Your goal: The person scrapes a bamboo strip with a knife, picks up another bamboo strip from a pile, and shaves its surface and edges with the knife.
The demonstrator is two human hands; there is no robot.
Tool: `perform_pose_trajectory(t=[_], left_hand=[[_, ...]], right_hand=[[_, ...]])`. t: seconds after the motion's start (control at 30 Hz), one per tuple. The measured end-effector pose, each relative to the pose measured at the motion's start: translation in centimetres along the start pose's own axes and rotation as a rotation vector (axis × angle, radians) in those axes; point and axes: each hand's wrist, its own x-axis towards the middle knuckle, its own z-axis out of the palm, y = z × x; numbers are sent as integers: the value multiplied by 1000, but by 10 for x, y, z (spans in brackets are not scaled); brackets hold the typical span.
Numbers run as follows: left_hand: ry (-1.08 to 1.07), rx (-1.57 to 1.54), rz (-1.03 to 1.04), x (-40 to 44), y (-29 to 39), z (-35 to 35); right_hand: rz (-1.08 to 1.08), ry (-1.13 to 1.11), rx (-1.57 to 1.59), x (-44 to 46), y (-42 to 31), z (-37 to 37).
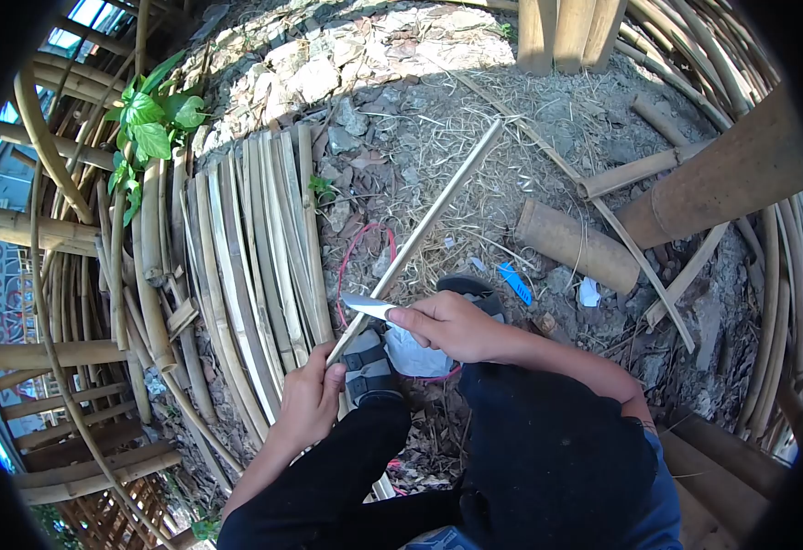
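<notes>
A long, narrow bamboo strip point(440, 203) slants up and away from me. My left hand point(311, 396) is closed around its lower end, thumb on top. In my right hand point(447, 327) is a knife point(365, 305), gripped by its handle, which my fingers mostly hide. The pale blade points left and lies across the strip a little above my left hand; whether its edge bites into the bamboo I cannot tell. Both hands are above my sandalled feet point(371, 367).
Split bamboo slats point(255, 247) lie side by side at left. A thick bamboo pole point(722, 174) leans in from the right, near a short bamboo piece point(577, 246). Shavings point(548, 137), a blue plastic scrap point(515, 283) and pink string point(357, 240) litter the ground.
</notes>
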Motion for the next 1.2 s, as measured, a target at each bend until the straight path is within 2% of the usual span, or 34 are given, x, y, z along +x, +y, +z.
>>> perform_pose_trajectory(t=[0.43,0.53,0.6,0.67,0.73,0.83,0.97,1.07,1.2], left_hand=[[-78,-327,-147,4,-14,5],[24,-251,-105,4,-11,7],[118,-91,-46,3,-3,3],[127,-75,-49,2,1,1],[134,-58,-56,0,2,-1],[112,-89,-109,1,5,-2],[146,-53,-88,2,5,0],[160,-20,-51,2,7,-1],[149,-6,-70,0,7,-1]], right_hand=[[-42,-20,-123,3,3,9],[-33,22,-129,2,-1,8],[-6,34,-147,1,-2,6],[20,47,-166,1,-3,2],[-17,175,-169,3,-4,-2],[-30,199,-240,8,0,-7],[-22,197,-250,5,-8,0],[-63,87,-254,7,-4,8],[-22,155,-253,8,-10,-9]])
